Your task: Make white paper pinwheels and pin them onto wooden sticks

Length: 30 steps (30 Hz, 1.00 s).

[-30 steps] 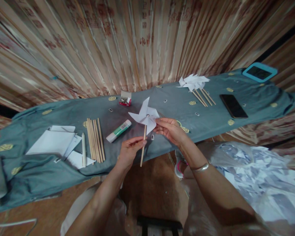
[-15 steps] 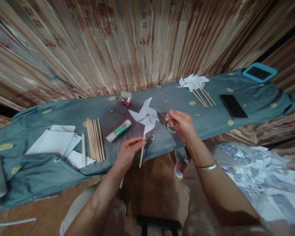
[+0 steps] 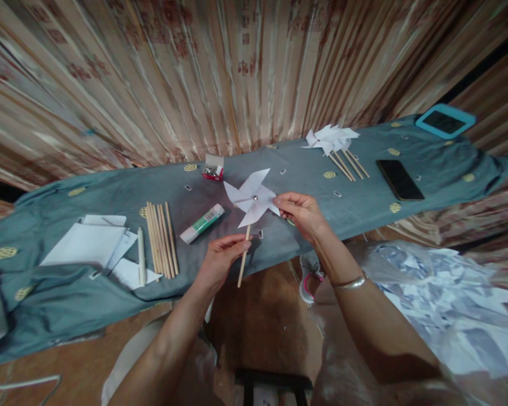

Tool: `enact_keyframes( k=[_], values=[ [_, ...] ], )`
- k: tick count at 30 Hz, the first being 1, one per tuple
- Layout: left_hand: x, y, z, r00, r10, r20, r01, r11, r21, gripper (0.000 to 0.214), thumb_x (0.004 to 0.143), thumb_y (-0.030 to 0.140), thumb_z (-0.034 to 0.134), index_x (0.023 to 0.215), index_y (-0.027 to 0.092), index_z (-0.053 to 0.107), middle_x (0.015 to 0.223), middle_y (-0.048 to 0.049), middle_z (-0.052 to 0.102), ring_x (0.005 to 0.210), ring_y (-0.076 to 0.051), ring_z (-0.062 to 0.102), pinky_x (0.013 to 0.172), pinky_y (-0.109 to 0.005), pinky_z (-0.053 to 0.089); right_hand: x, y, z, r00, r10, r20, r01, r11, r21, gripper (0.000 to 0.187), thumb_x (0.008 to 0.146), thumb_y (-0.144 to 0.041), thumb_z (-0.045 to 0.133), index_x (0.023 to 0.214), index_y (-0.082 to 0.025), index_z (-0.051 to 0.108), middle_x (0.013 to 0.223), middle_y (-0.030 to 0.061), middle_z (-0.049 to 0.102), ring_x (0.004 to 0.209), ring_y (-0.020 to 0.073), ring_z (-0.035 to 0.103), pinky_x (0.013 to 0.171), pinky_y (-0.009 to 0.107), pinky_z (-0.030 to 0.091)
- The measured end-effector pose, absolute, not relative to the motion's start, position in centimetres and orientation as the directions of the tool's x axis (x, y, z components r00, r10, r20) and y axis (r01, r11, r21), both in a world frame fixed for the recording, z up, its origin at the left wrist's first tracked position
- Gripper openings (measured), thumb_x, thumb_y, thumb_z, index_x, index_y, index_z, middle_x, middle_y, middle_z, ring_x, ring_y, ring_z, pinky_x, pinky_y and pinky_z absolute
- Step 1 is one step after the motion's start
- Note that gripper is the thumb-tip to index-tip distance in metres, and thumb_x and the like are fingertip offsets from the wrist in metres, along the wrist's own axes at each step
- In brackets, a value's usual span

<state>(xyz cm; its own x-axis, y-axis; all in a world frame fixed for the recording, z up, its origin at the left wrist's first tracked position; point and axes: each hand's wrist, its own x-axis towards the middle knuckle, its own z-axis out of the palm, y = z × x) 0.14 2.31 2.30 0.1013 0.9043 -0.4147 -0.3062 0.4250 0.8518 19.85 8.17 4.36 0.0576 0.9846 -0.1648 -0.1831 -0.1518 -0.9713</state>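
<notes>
A white paper pinwheel (image 3: 254, 200) with a shiny pin at its centre is held over the cloth-covered table. My left hand (image 3: 223, 254) pinches its wooden stick (image 3: 244, 265) below the blades. With thumb and forefinger, my right hand (image 3: 300, 213) grips the tip of the right-hand blade. To the left of the pinwheel lies a glue stick (image 3: 202, 224) with a green label. Behind it stands an open small red box (image 3: 213, 169) of metal pins. A pale green ring, partly hidden, shows beneath my right hand.
Several wooden sticks (image 3: 163, 239), a white pen-like tool (image 3: 141, 256) and paper sheets (image 3: 84, 243) lie at left. Finished-looking pinwheels (image 3: 332, 140), a black phone (image 3: 400, 180) and a blue-framed device (image 3: 446, 121) are at right. Below sits a bag of paper scraps (image 3: 449, 304).
My right hand has moved slightly left onto a blade tip. The pinwheel's blades have turned a little. My left hand still holds the stick in nearly the same place.
</notes>
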Motion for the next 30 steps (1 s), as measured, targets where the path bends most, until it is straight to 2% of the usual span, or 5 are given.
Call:
enact_keyframes(
  k=[16,22,30],
  values=[
    [0.5,2.3,1.7,0.004,0.931,-0.364,-0.319,0.347,0.882,0.03,0.045,0.032,0.091,0.07,0.021,0.079,0.068,-0.0011,0.073,0.062,-0.01,0.058,0.066,-0.023,0.045,18.6,7.1,5.1,-0.06,0.971,-0.231,-0.284,-0.239,-0.929,0.036,0.045,-0.045,0.091,0.056,-0.019,0.069,0.051,-0.0042,0.06,0.048,0.0058,0.048,0.048,0.021,0.034],
    [0.6,2.4,1.7,-0.003,0.933,-0.359,-0.32,0.339,0.885,0.033,0.044,0.034,0.092,0.07,0.021,0.079,0.07,-0.0018,0.074,0.063,-0.011,0.059,0.068,-0.024,0.046,18.1,6.7,5.1,-0.121,0.957,-0.263,-0.299,-0.287,-0.91,0.033,0.048,-0.042,0.091,0.057,-0.019,0.07,0.056,-0.0028,0.065,0.049,0.0052,0.05,0.049,0.02,0.037],
    [0.6,2.3,1.6,-0.018,0.933,-0.359,-0.345,0.331,0.878,0.037,0.04,0.037,0.094,0.07,0.02,0.079,0.071,-0.0021,0.075,0.065,-0.011,0.061,0.071,-0.025,0.048,17.2,6.4,4.8,-0.156,0.94,-0.304,-0.318,-0.339,-0.885,0.038,0.043,-0.043,0.093,0.057,-0.017,0.07,0.056,-0.0018,0.067,0.05,0.0051,0.052,0.052,0.02,0.04]
  ],
)
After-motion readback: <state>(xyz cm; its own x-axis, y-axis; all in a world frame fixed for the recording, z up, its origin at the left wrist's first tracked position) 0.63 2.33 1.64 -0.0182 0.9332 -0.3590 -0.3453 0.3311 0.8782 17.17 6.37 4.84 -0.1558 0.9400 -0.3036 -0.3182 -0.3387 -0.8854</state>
